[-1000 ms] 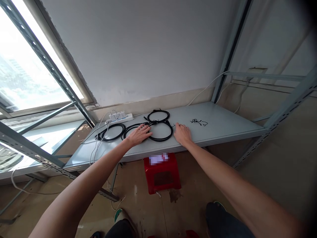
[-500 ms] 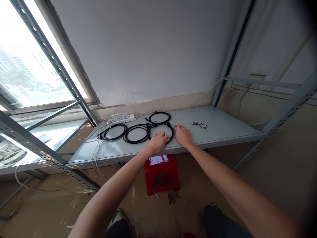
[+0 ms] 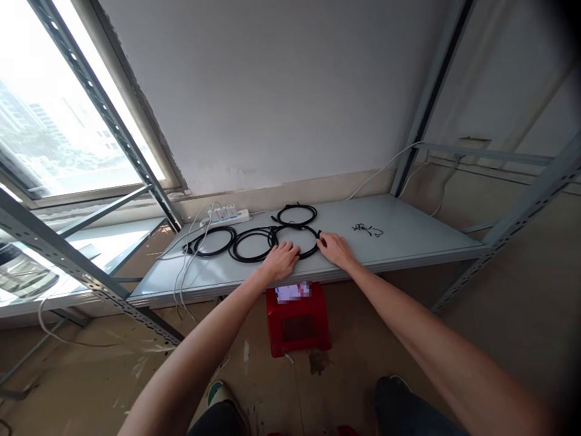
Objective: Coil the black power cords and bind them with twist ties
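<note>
- The window (image 3: 68, 127) fills the far left. Its light falls across the near end of the shelf (image 3: 408, 237), so everything on the board reads clearly to me.
- A white power strip (image 3: 226, 214) sits at the back against the wall. Its white cords (image 3: 185, 269) drape forward over the shelf's left edge, which I take to be why the strip lies so close to that corner.
- Three black cable coils lie flat in a row along the board: the left coil (image 3: 200, 247), the middle coil (image 3: 249, 260) and the front coil (image 3: 297, 226). The neighbours touch or just overlap. A smaller back coil (image 3: 297, 206) lies behind the front one, nearer the wall.
- My left hand (image 3: 282, 260) is palm down on the near rim of the front coil, fingers loosely spread and closed on nothing. I judge it is pinning the loops flat so they do not spring apart.
- Below the shelf edge, between my forearms, a red stool (image 3: 297, 318) stands on the floor.
- My right hand (image 3: 334, 248) rests just right of the front coil, with its fingertips at the coil's right rim. I cannot tell whether they pinch the cable or only touch it. With a hand at each side, the coil is bracketed, which looks to me like a steadying hold.
- Further right, well apart from both hands, a few small black ties (image 3: 367, 230) lie loose on the bare board.
</note>
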`<action>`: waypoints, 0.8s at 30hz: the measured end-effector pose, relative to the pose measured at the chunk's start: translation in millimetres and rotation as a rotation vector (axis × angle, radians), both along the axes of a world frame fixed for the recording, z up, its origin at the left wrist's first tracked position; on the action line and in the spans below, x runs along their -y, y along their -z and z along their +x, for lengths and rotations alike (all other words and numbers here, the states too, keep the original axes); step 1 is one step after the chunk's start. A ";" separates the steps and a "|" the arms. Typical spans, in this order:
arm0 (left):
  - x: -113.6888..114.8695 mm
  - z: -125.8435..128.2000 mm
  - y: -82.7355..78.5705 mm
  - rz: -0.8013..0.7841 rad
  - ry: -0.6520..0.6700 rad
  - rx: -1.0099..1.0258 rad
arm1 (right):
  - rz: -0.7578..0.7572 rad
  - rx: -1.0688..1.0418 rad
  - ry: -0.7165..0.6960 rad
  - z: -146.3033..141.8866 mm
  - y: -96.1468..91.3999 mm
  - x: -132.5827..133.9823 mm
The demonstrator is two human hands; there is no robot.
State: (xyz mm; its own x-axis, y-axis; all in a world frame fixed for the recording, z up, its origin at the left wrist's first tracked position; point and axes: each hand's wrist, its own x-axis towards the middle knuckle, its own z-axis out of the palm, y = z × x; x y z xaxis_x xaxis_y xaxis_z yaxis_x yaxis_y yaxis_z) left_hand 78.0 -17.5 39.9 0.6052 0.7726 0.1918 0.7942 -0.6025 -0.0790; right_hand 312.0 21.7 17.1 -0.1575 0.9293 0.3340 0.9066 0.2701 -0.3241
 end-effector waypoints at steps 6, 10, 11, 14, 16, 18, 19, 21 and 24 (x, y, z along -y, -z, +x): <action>9.6 28.0 16.0 0.000 -0.142 0.141 | -0.014 -0.028 -0.032 0.0 -2.3 2.4; 6.2 26.8 18.9 0.007 -0.143 0.182 | -0.055 -0.160 -0.132 5.1 0.7 2.9; 5.4 26.3 19.3 0.004 -0.145 0.188 | -0.059 -0.205 -0.146 6.7 2.1 2.2; 4.4 27.1 19.8 0.001 -0.159 0.202 | -0.082 -0.362 -0.169 11.6 6.5 -1.6; 5.0 28.8 19.4 0.009 -0.171 0.210 | -0.110 -0.453 -0.188 14.0 8.2 -4.2; 6.2 30.2 18.5 0.012 -0.180 0.212 | -0.142 -0.514 -0.204 15.6 8.3 -5.9; 6.7 30.6 18.0 0.012 -0.183 0.212 | -0.159 -0.537 -0.207 16.2 7.5 -6.4; 7.5 31.0 17.5 0.011 -0.186 0.215 | -0.207 -0.576 -0.220 17.7 4.5 -7.1; 7.6 31.1 17.6 0.009 -0.187 0.214 | -0.335 -0.629 -0.259 22.0 -2.6 -8.6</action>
State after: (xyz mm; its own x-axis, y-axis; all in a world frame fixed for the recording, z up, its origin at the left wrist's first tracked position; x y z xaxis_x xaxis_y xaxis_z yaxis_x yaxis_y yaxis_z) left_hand 109.2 -25.1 22.3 0.3968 0.8648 0.3077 0.8908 -0.4437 0.0981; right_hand 334.1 30.3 19.7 -0.2574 0.9563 0.1390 0.4452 0.2450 -0.8612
